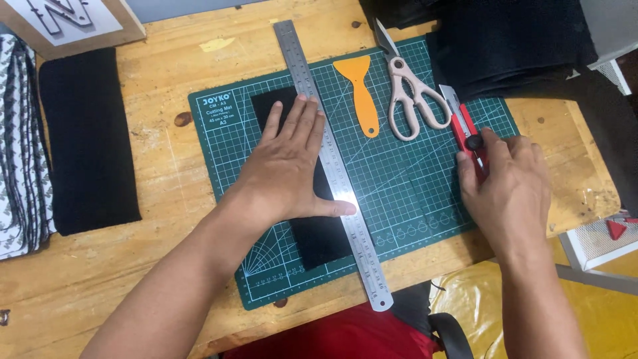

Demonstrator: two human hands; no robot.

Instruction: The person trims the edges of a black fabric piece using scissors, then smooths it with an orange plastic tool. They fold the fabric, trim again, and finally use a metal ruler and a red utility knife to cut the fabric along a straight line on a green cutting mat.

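Black fabric strip (312, 233), likely soft and shift-prone, lies under the left hand (289, 166), fingers spread, touching the steel ruler (332, 166); right hand (508, 189) fingers pinch the red cutter (465, 129).

Person, head view: left hand (287, 169) and right hand (508, 189), bare; forearms bare, entering from 7 and 5 o'clock; no sleeves, rings, watch; fingers (307, 123) short-nailed.

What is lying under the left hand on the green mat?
Under the left hand lies a black fabric strip on the cutting mat; its thumb touches the steel ruler. The strip's middle is covered.
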